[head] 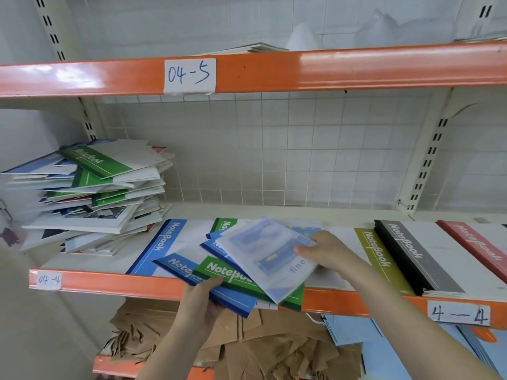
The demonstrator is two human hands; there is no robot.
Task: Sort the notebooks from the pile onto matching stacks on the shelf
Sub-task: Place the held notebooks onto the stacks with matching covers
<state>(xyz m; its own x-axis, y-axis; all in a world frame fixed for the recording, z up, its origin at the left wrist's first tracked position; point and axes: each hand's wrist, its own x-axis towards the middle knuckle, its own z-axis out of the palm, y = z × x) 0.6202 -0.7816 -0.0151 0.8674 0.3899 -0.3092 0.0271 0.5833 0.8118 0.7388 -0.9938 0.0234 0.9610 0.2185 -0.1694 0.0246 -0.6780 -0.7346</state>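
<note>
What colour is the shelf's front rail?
Orange front rail, clearest in the head view.

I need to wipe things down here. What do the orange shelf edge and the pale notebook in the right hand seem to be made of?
Orange shelf edge: probably painted metal, glossy, since light streaks run along it. Pale blue notebook pinched by the right hand: paper, seemingly in a clear plastic sleeve; its milky sheen suggests this, though blur leaves it uncertain.

Upper beam label (189, 75) reads "04-5"; lower beam labels (48, 280) "04-4" and (458, 314) "4—4"; notebooks (164, 237) say "NoteBook"; one cover (297, 266) "fine".
</note>
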